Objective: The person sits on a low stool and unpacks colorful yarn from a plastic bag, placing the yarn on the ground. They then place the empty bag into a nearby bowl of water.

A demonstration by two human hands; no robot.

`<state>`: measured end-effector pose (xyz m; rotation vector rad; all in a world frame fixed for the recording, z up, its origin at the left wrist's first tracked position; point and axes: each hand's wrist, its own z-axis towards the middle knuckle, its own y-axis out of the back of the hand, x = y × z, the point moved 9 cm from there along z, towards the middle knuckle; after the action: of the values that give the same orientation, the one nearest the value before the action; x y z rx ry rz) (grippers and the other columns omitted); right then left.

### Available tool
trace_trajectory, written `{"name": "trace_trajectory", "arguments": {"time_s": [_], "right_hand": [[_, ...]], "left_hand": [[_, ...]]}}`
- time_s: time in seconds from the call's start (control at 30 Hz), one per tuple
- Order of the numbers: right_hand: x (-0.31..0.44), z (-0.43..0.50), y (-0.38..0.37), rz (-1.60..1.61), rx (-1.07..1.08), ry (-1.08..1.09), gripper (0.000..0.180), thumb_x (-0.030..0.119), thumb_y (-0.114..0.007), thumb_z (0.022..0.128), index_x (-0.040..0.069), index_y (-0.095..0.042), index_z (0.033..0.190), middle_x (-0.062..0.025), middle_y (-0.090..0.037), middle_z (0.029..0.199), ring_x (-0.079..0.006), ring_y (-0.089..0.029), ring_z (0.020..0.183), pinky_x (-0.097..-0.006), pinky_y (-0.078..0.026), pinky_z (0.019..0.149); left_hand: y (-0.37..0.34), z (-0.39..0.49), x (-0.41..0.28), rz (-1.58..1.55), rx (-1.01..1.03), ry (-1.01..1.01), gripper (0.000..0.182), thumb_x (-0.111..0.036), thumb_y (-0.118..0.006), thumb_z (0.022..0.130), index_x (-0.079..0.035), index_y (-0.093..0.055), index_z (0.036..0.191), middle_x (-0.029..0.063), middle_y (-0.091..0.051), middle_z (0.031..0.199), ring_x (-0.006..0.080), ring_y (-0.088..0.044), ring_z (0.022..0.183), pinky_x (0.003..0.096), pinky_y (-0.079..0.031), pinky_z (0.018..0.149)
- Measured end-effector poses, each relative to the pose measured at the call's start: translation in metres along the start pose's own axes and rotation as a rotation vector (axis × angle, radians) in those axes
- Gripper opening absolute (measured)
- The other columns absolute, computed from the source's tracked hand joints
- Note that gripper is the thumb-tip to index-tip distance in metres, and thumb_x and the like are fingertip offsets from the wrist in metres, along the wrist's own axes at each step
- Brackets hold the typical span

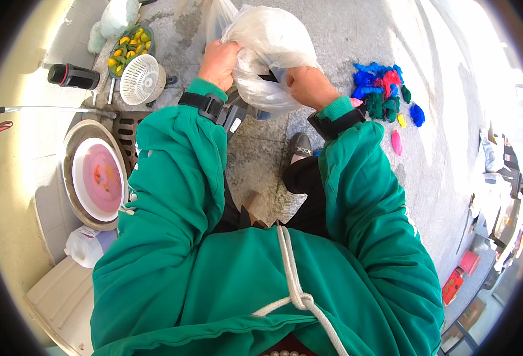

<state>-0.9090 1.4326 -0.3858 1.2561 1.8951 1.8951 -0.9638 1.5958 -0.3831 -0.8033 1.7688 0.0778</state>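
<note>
A translucent white plastic bag [272,35] hangs bunched between my hands at the top centre, with something dark showing in its folds. My left hand [220,64] is closed on its left edge, and my right hand [311,85] grips its right side. The bag's contents cannot be made out clearly. On the paving to the right lies a pile of yarn bundles [375,84] in blue, red and dark green, with a pink bundle [396,142] and a blue one [417,115] apart from it.
At left stand a white plastic basket [142,80], a basket of yellow-orange fruit [130,50], a black bottle [73,76] and a metal basin [69,178] around a white bowl of pink liquid [105,178]. A drain grate [127,133] lies beside them. Boxes and other items line the far right.
</note>
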Motion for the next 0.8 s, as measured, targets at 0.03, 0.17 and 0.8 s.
{"name": "trace_trajectory", "arguments": {"time_s": [0.03,0.17,0.8], "right_hand": [[-0.006,0.003,-0.003,-0.034,0.001,-0.012,0.021,0.008,-0.053,0.071,0.004,-0.068,0.086,-0.019,-0.065,0.083,-0.0369,-0.062,0.082,-0.0417,-0.049,0.077],[-0.028,0.003,0.007,-0.072,-0.165,-0.152,0.031,0.011,-0.056,0.072,0.004,-0.063,0.101,-0.0182,-0.064,0.099,-0.0351,-0.06,0.093,-0.0409,-0.048,0.083],[0.026,0.001,0.014,0.458,-0.37,0.154,0.048,0.013,-0.072,0.068,-0.001,-0.057,0.112,-0.0198,-0.059,0.112,-0.0323,-0.055,0.107,-0.0379,-0.043,0.092]], "left_hand": [[0.0,0.0,0.001,-0.057,0.003,0.02,0.031,-0.007,-0.054,0.086,0.008,-0.053,0.114,0.016,-0.06,0.108,0.0246,-0.061,0.094,0.0381,-0.05,0.08],[-0.007,-0.002,0.005,-0.276,0.056,0.099,0.033,-0.006,-0.051,0.087,0.006,-0.05,0.118,0.0163,-0.059,0.111,0.0266,-0.059,0.099,0.0408,-0.05,0.084],[-0.045,-0.027,0.03,-0.281,0.197,0.326,0.032,-0.023,-0.046,0.094,-0.001,-0.053,0.116,0.0106,-0.063,0.105,0.0207,-0.062,0.09,0.0348,-0.053,0.076]]}}
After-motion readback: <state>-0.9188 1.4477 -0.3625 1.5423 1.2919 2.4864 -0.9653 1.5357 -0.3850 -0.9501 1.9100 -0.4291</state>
